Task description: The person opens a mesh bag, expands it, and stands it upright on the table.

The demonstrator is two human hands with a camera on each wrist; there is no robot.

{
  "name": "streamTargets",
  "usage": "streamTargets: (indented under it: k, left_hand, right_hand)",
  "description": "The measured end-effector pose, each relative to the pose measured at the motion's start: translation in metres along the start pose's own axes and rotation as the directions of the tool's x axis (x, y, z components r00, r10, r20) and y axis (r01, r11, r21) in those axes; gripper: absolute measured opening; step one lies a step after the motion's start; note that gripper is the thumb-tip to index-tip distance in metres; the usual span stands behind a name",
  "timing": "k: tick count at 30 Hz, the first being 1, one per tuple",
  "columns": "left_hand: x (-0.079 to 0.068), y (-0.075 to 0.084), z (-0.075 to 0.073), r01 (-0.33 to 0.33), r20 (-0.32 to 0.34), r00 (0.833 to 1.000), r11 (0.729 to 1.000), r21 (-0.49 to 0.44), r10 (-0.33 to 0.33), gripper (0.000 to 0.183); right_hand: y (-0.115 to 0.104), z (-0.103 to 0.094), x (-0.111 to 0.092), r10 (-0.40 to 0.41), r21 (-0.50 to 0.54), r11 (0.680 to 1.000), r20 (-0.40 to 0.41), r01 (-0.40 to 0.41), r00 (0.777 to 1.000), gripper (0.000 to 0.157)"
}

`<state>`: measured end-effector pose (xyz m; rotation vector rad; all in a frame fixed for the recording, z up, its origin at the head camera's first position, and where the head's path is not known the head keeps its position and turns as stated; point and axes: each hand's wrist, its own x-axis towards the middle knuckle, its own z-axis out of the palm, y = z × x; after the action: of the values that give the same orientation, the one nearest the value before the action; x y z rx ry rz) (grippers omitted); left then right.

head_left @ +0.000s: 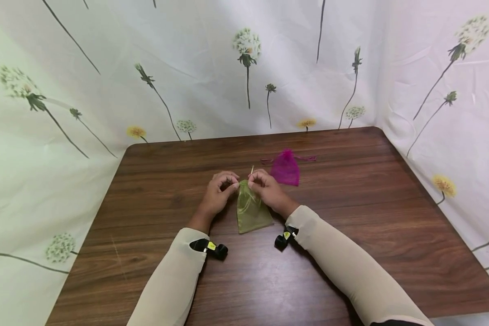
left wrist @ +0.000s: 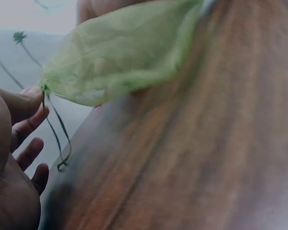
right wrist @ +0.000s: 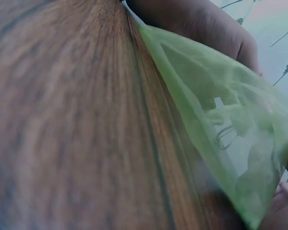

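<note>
A sheer green drawstring pouch (head_left: 252, 215) hangs between the two hands over the table, its neck gathered at the top and its wide bottom toward the person. My left hand (head_left: 219, 190) pinches the left side of the neck between thumb and forefinger. In the left wrist view the pouch (left wrist: 120, 52) bunches at that pinch, and a thin knotted drawstring loop (left wrist: 62, 129) dangles below it. With thumb and forefinger, my right hand (head_left: 266, 188) pinches the other side of the neck; a short cord end sticks up above it. The pouch (right wrist: 197, 91) looks see-through in the right wrist view.
Just beyond the right hand, a magenta drawstring pouch (head_left: 286, 172) lies flat with its cords (head_left: 307, 158) spread sideways. The dark wooden table (head_left: 350, 203) has rounded far corners and meets a flower-patterned white cloth (head_left: 212, 68) behind and at both sides.
</note>
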<state>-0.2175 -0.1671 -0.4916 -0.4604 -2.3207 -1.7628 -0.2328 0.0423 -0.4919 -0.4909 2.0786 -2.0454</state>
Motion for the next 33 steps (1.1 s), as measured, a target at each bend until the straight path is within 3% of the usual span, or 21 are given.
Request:
streamTargets:
  k: [5, 8, 12, 19, 27, 33]
  left_hand:
    - [-0.0002, -0.0012, -0.0044, 0.037, 0.002, 0.999, 0.999, -0.012, -0.037, 0.008]
    - [-0.0005, -0.0010, -0.0048, 0.064, 0.009, 0.998, 0.998, -0.020, -0.064, 0.009]
    - [-0.0012, -0.0008, -0.0040, 0.105, 0.008, 0.995, 0.993, -0.057, -0.104, 0.007]
    - [-0.0024, 0.0008, -0.0030, 0.115, 0.041, 0.993, 0.989, -0.095, -0.112, 0.004]
    - [-0.0033, 0.0017, -0.0071, 0.138, 0.186, 0.975, 0.986, -0.089, -0.120, 0.018]
    - [-0.0026, 0.0010, -0.0057, 0.119, 0.274, 0.956, 0.992, -0.047, -0.102, 0.014]
  right_hand:
    - [0.0007, 0.0011, -0.0001, -0.027, -0.057, 0.998, -0.030, 0.025, 0.999, 0.010]
    - [-0.0011, 0.0013, -0.0017, 0.002, -0.037, 0.999, -0.030, -0.003, 1.000, 0.009]
    - [-0.0035, 0.0006, -0.0027, 0.046, 0.017, 0.999, 0.013, -0.046, 0.999, 0.003]
    - [-0.0045, -0.0021, -0.0041, 0.083, -0.002, 0.996, 0.080, -0.084, 0.993, 0.013]
    - [0.0005, -0.0011, -0.0020, -0.028, -0.059, 0.998, 0.047, 0.031, 0.998, 0.013]
    - [-0.0008, -0.0009, -0.0021, -0.055, -0.065, 0.996, 0.041, 0.057, 0.998, 0.013]
